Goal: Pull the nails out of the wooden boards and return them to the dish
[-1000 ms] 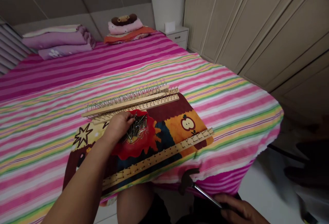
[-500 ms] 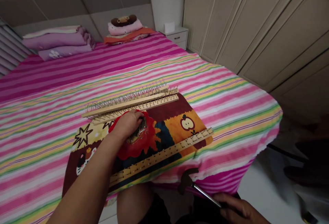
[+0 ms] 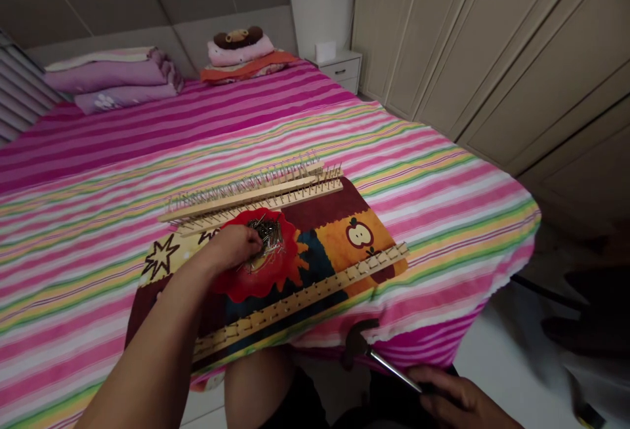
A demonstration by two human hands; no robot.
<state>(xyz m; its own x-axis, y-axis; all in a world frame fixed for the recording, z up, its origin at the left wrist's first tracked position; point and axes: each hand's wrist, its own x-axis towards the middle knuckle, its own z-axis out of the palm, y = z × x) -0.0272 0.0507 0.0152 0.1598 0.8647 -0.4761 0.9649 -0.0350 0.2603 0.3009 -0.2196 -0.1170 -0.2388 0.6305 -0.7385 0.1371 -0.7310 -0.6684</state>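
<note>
My left hand (image 3: 235, 245) is at the left side of a red scallop-edged dish (image 3: 245, 285), its curled fingers touching a pile of nails (image 3: 270, 232). Whatever the fingertips pinch is too small to make out. At the lower right, my right hand (image 3: 455, 399) is wrapped round the handle of a claw hammer (image 3: 388, 367), whose dark head hangs by the bed's edge. Just in front of me a wooden strip (image 3: 315, 292) set with nails lies along the near side of a patterned board (image 3: 344, 209). Beyond the dish are more wooden strips (image 3: 246, 197) with rows of upright nails.
The board rests on a bed with a striped sheet (image 3: 443, 206). Folded purple bedding (image 3: 118, 81) and a pink stack (image 3: 241, 54) sit by the headboard. A nightstand (image 3: 342, 71) and tall wardrobe doors (image 3: 467, 35) stand to the right. My knee (image 3: 258, 389) is under the board's near edge.
My left hand has moved a little left and nearer to me, uncovering more of the nail pile. The right hand and hammer have hardly moved.
</note>
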